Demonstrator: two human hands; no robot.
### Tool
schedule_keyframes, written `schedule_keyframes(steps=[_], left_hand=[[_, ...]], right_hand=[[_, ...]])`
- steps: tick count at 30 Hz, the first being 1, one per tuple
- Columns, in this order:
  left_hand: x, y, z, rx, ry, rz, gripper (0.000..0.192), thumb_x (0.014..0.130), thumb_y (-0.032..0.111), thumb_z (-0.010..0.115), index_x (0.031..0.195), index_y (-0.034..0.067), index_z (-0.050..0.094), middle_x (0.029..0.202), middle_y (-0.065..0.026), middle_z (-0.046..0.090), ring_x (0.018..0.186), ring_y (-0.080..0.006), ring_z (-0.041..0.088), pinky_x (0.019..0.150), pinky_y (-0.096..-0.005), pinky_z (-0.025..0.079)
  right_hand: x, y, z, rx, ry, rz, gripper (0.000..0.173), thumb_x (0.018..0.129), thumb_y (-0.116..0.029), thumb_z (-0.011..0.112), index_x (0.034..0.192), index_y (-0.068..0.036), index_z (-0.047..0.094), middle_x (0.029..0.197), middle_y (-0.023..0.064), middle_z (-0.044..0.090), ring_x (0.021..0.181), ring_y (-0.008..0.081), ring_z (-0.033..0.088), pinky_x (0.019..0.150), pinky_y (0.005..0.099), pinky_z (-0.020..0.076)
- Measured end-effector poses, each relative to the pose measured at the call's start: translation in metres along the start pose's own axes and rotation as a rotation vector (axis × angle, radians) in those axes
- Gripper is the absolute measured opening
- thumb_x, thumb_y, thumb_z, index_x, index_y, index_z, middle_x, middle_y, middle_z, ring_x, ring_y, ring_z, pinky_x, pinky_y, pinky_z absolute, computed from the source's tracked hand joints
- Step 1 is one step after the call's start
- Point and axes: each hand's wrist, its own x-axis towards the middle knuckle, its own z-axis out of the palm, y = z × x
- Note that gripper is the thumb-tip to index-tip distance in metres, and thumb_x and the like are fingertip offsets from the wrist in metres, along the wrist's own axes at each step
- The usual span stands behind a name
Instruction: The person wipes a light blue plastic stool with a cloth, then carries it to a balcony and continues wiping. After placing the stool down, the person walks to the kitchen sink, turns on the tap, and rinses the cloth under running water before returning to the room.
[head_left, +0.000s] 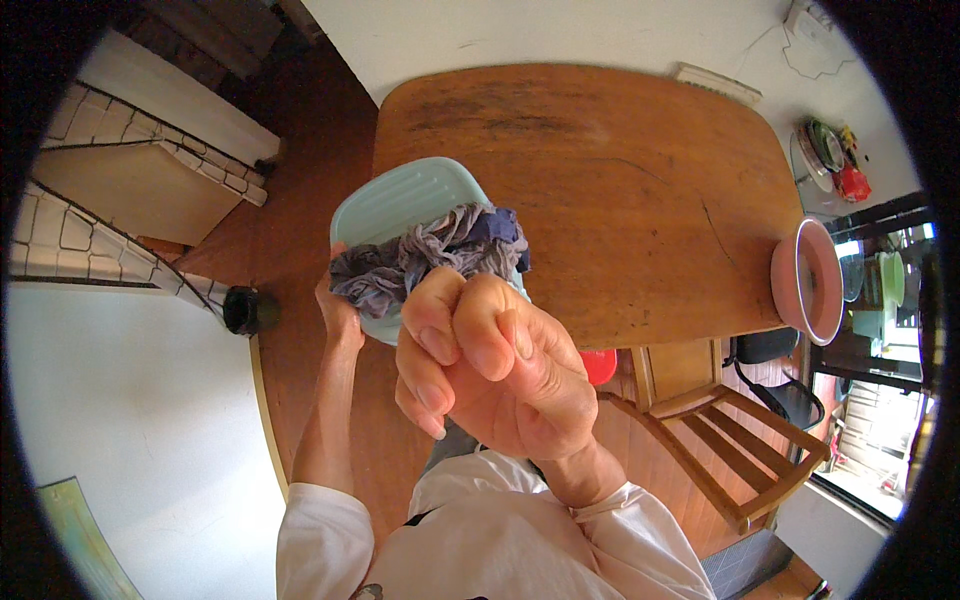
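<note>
My left hand (343, 315) grips the left side of a pale blue plastic container (401, 187) with raised ridges. Part of its shape is hidden, so I cannot tell whether it is a basin or a washboard. Crumpled grey and dark blue cloth (450, 240) lies bunched across it. In front of the cloth, close to the camera, my right hand (499, 360) is raised with its fingers curled and the thumb against the index finger. No object shows between those fingers.
A worn wooden table (615, 195) stands ahead. At its right end sits a pink basin (806, 281). A wooden chair (727, 442) is at my right, with a red object (600, 366) under the table edge. A black bin (241, 310) and stairs (97, 225) are at left.
</note>
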Motion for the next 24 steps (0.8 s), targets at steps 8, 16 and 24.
schedule_keyframes(steps=[8,16,24], left_hand=[[-0.007,0.008,0.012,-0.005,0.024,-0.018,0.046,0.108,0.034,0.053,0.138,0.0,0.063,0.129,-0.0076,0.069,0.113,-0.0211,0.067,0.096,-0.0356,0.054],[-0.006,0.001,0.006,0.069,0.005,0.046,0.048,0.11,0.028,0.042,0.15,0.003,0.051,0.136,-0.0099,0.064,0.116,-0.0227,0.067,0.099,-0.0392,0.056],[-0.012,-0.001,0.012,-0.051,-0.07,0.101,0.041,0.108,0.037,0.047,0.116,0.004,0.07,0.109,0.0001,0.069,0.098,-0.014,0.066,0.088,-0.0309,0.054]], right_hand=[[0.0,0.003,-0.002,0.04,-0.036,-0.026,0.023,0.109,-0.031,0.051,0.104,-0.009,0.051,0.11,0.0104,0.042,0.092,0.0232,0.053,0.075,0.0382,0.0511],[-0.006,-0.002,-0.05,-1.991,0.418,-0.202,0.045,0.1,-0.032,0.064,0.134,-0.004,0.056,0.134,0.023,0.056,0.127,0.0403,0.05,0.111,0.0524,0.038],[0.016,0.081,-0.125,-2.418,-0.03,-0.086,0.045,0.092,-0.041,0.07,0.125,-0.01,0.07,0.145,0.0215,0.054,0.143,0.0455,0.039,0.119,0.0637,0.0262]])
